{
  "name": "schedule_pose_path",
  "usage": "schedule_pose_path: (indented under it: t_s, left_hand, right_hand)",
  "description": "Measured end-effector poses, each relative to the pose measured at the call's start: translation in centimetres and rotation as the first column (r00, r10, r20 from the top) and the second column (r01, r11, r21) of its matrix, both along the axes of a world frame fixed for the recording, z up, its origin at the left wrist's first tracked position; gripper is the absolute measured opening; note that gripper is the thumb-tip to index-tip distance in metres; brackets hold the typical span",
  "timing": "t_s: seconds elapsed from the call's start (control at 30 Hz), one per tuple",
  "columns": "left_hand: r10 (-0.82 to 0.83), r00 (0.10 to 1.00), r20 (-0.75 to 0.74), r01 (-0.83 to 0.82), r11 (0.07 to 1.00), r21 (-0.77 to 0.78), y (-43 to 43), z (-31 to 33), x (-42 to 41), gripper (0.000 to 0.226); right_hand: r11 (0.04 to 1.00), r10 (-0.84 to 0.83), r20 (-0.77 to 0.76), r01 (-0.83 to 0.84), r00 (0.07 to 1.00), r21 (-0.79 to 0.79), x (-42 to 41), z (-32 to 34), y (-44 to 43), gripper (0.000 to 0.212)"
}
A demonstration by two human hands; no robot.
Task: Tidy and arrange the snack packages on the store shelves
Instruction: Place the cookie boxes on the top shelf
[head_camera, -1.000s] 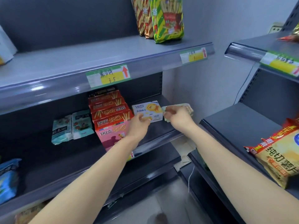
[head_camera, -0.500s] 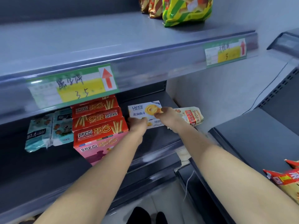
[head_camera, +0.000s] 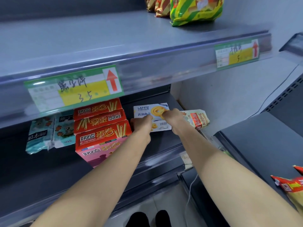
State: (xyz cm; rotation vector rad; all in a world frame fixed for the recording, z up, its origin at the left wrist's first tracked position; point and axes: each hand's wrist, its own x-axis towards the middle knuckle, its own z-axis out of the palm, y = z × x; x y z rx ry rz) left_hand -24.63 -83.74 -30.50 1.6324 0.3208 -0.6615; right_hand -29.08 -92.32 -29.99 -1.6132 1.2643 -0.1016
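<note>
Cookie box (head_camera: 148,112) partly covered by both hands. Striped bags (head_camera: 195,10) at twelve o'clock cropped by top edge. Chip bag (head_camera: 290,189) at four o'clock cut off right. Price tag (head_camera: 73,89) writing blurred.

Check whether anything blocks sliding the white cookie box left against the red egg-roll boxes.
Nothing visible does. Only bare dark shelf lies between the white cookie box and the red egg-roll boxes; the left hand grips that side.
</note>
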Motion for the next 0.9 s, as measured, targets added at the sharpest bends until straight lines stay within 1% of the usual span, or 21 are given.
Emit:
schedule_pose_path:
  t_s: [0.1,0.2,0.3,0.4,0.5,0.57,0.63,0.7,0.77,0.8,0.9]
  left_hand:
    - [0.016,0.999,0.034,-0.015,0.999,-0.039,0.2,1.5,-0.8,0.049]
    - [-0.011,0.991,0.130,0.022,0.996,-0.082,0.9,3.1,-2.2,0.055]
    - [-0.036,0.978,0.204,0.059,0.992,-0.109,2.0,4.8,-3.9,0.056]
    - [-0.037,0.965,0.258,0.071,0.989,-0.127,3.7,6.3,-5.7,0.047]
    - [-0.047,0.959,0.281,0.079,0.991,-0.105,6.1,7.4,-7.3,0.037]
    - [-0.071,0.954,0.290,0.089,0.995,-0.049,8.2,8.1,-8.4,0.039]
    - [-0.076,0.947,0.311,0.096,0.994,-0.050,10.4,8.6,-9.6,0.036]
    - [-0.062,0.956,0.288,0.080,0.995,-0.052,12.7,9.3,-10.9,0.037]
    - [-0.041,0.955,0.293,0.065,0.995,-0.071,15.3,9.9,-12.4,0.026]
    - [-0.024,0.950,0.310,0.054,0.995,-0.087,16.5,10.2,-13.0,0.025]
    - [0.003,0.924,0.383,0.024,0.998,-0.065,19.9,11.4,-14.9,0.041]
  right_hand:
    - [0.999,-0.005,0.084,0.010,0.996,-0.053,-0.4,0.5,-0.1,0.041]
    - [0.987,-0.018,0.134,0.039,0.991,-0.155,-1.3,1.9,0.0,0.034]
    - [0.982,-0.088,0.270,0.129,0.959,-0.137,-3.7,4.4,1.5,0.031]
    - [0.983,-0.148,0.404,0.179,0.903,-0.039,-6.4,5.5,3.5,0.031]
    - [0.972,-0.180,0.427,0.226,0.886,-0.059,-8.9,6.4,6.2,0.023]
    - [0.965,-0.190,0.453,0.251,0.871,-0.077,-10.5,7.1,8.2,0.018]
    - [0.961,-0.192,0.490,0.264,0.850,-0.081,-11.9,7.8,10.2,0.018]
    - [0.956,-0.181,0.526,0.274,0.831,-0.103,-13.3,8.5,12.3,0.018]
    - [0.955,-0.154,0.577,0.270,0.802,-0.120,-14.7,9.2,14.6,0.016]
    - [0.955,-0.138,0.598,0.267,0.789,-0.132,-15.3,9.5,15.7,0.014]
    - [0.944,-0.092,0.646,0.272,0.757,-0.184,-16.4,10.5,19.0,0.010]
